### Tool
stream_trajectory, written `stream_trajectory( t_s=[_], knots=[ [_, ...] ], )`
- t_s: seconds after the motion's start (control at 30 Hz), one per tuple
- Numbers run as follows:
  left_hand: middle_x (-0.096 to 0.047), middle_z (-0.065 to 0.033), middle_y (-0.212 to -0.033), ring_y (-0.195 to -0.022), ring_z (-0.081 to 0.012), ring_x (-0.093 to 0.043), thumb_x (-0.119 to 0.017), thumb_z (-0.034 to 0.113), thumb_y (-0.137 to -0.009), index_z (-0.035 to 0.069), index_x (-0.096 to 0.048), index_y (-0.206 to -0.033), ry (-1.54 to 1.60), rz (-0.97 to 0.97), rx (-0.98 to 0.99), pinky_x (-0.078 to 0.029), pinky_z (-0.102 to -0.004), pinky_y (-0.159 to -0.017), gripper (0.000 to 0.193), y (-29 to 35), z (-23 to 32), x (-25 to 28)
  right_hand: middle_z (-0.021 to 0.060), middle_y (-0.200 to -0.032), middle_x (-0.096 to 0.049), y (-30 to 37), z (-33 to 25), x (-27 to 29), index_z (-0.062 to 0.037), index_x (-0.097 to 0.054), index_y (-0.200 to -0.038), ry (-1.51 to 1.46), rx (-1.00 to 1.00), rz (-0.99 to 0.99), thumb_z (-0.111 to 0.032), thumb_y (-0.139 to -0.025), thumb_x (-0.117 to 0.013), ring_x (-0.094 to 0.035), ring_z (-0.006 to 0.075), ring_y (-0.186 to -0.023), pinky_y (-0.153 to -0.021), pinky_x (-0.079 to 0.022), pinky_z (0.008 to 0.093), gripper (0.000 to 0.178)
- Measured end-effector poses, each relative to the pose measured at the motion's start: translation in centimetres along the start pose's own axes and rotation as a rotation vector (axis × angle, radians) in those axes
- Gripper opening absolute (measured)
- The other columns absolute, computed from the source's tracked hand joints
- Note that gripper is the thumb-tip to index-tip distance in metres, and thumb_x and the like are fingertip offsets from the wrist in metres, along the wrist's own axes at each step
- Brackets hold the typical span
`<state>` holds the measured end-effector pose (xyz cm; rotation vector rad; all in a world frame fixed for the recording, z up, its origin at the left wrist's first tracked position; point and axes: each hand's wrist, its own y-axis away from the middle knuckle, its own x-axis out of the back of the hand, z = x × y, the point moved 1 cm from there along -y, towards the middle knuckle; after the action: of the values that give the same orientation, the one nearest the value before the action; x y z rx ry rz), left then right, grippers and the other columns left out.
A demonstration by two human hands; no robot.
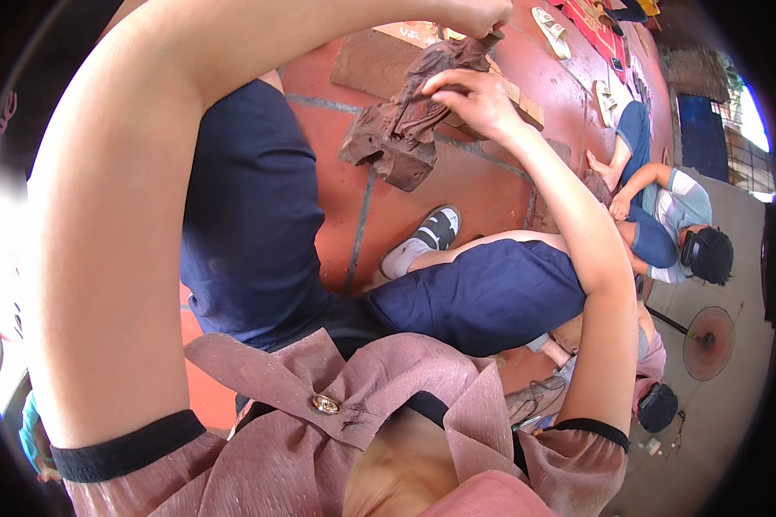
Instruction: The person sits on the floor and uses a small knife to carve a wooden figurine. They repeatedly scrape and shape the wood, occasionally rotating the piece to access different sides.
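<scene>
A reddish-brown carved wooden figure (418,103) leans at a slant over the tiled floor, with its blocky, rough base toward me and its narrower end away. At that far end my left hand (481,15) is closed on the carving, partly cut off by the picture's upper edge. My right hand (478,102) bends over the middle of the figure. Its fingers are curled together against the wood, and whatever they may pinch is hidden.
Wooden boards (375,62) lie behind the carving on red floor tiles (332,233). My sandaled foot (435,231) rests nearer. Loose sandals (550,33) lie farther off. On the right are a seated person in a dark cap (707,256), another person (655,405) and a fan (709,343).
</scene>
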<state>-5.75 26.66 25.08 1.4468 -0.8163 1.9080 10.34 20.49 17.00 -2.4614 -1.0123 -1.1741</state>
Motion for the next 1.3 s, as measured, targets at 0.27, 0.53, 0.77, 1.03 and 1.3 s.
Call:
stream_trajectory(
  t_s=[0.27, 0.53, 0.77, 1.03, 1.3],
  knots=[
    [-0.070, -0.0138, -0.093, -0.095, -0.0294, -0.065, -0.061, 0.019, -0.077, 0.013, -0.073, -0.091, 0.039, 0.027, 0.024, -0.029, -0.0501, -0.097, 0.020, -2.3, -1.8, -3.1, 0.0061, -0.095, -0.069, -0.1, 0.2, -1.9, -0.0056, -0.068, -0.096, 0.051, 0.096, -0.107, -0.006, -0.083, -0.063, -0.065, 0.0178, -0.090, -0.083, -0.050, 0.0288, 0.014],
    [-0.068, -0.0174, -0.090, -0.082, -0.0331, -0.067, -0.064, 0.015, -0.077, 0.001, -0.069, -0.093, 0.252, -0.130, 0.203, -0.053, -0.0444, -0.069, 0.022, -0.9, -1.8, -1.7, 0.0090, -0.090, -0.065, -1.0, -0.4, -3.7, -0.0054, -0.067, -0.095, 0.009, 0.284, -0.246, -0.005, -0.078, -0.067, -0.064, 0.0227, -0.087, -0.078, -0.050, 0.0331, 0.017],
    [-0.070, -0.0144, -0.092, -0.089, -0.0298, -0.068, -0.078, 0.029, -0.063, 0.010, -0.074, -0.094, 0.043, -0.110, 0.192, -0.054, -0.0426, -0.074, 0.036, -2.5, -0.4, -2.3, 0.0091, -0.082, -0.064, -0.6, -0.8, 0.1, -0.0058, -0.067, -0.089, 0.050, 0.208, 0.005, -0.003, -0.076, -0.065, -0.063, 0.0274, -0.079, -0.070, -0.049, 0.0338, 0.014],
    [-0.070, -0.0127, -0.093, -0.092, -0.0308, -0.067, -0.070, 0.023, -0.068, 0.014, -0.073, -0.095, 0.051, -0.075, 0.224, -0.053, -0.0439, -0.076, 0.029, -3.0, -0.7, -4.0, 0.0108, -0.084, -0.065, -0.9, 0.1, -1.2, -0.0048, -0.067, -0.092, 0.025, 0.295, -0.076, -0.001, -0.077, -0.065, -0.065, 0.0259, -0.081, -0.071, -0.050, 0.0331, 0.016],
    [-0.068, -0.0160, -0.100, -0.098, -0.0313, -0.064, -0.062, 0.013, -0.074, 0.010, -0.070, -0.101, 0.196, -0.016, 0.190, -0.045, -0.0421, -0.094, 0.029, -1.7, -1.6, -2.6, 0.0088, -0.093, -0.068, -1.1, 2.2, -1.2, -0.0029, -0.067, -0.096, 0.033, 0.305, -0.199, -0.005, -0.083, -0.062, -0.065, 0.0209, -0.090, -0.081, -0.049, 0.0316, 0.014]
  ],
)
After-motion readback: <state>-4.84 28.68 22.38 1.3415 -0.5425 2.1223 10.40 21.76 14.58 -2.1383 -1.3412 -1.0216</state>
